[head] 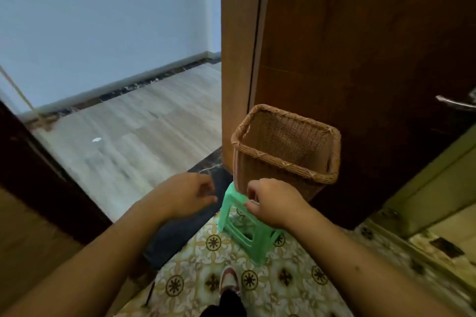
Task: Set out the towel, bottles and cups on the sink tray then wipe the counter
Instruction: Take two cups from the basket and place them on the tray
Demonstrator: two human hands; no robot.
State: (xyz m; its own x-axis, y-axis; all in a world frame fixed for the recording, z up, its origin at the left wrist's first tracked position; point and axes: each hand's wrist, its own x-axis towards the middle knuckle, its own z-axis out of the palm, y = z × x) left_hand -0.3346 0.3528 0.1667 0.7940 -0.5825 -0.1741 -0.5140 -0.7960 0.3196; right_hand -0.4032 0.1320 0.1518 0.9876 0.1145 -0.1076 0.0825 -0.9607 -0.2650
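No towel, bottle, cup or sink tray shows in the head view. A brown wicker basket (286, 147) stands on a green plastic stool (244, 226) by a wooden door. The part of its inside that I can see holds nothing. My right hand (273, 203) hovers just in front of the basket's lower wall, over the stool top, fingers loosely curled with nothing visible in them. My left hand (185, 193) hangs in the air left of the stool, also loosely curled and holding nothing.
A dark wooden door (360, 59) with a metal handle (453, 103) is behind the basket. The open doorway on the left leads to a pale wood-look floor (128, 131). Patterned tiles (213, 280) and my shoe (229, 280) lie below. A counter edge (438, 188) is at the right.
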